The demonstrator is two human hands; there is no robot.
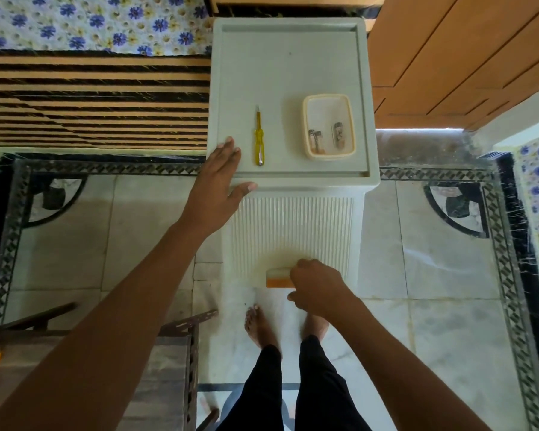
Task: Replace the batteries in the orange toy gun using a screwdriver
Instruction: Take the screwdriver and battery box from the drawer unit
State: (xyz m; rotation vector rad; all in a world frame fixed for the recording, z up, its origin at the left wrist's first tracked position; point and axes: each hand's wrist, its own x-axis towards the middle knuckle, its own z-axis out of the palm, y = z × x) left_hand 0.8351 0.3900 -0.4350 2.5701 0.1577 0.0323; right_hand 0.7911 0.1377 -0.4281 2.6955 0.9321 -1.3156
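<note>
A yellow-handled screwdriver (258,138) lies on the white plastic table (287,66), tip pointing away from me. Right of it stands a cream plastic box (329,127) holding a few batteries (339,135). My left hand (218,178) rests flat on the table's front left corner, fingers straight, just left of the screwdriver. My right hand (318,287) hangs low in front of the table and grips an orange and white object (279,277), most of it hidden by the fingers; whether it is the toy gun I cannot tell.
A wooden door (467,57) stands behind the table at right. A bed with a floral sheet (91,23) and striped frame lies at left. A dark wooden bench (168,353) is at lower left. My bare feet (262,325) stand on the marble floor.
</note>
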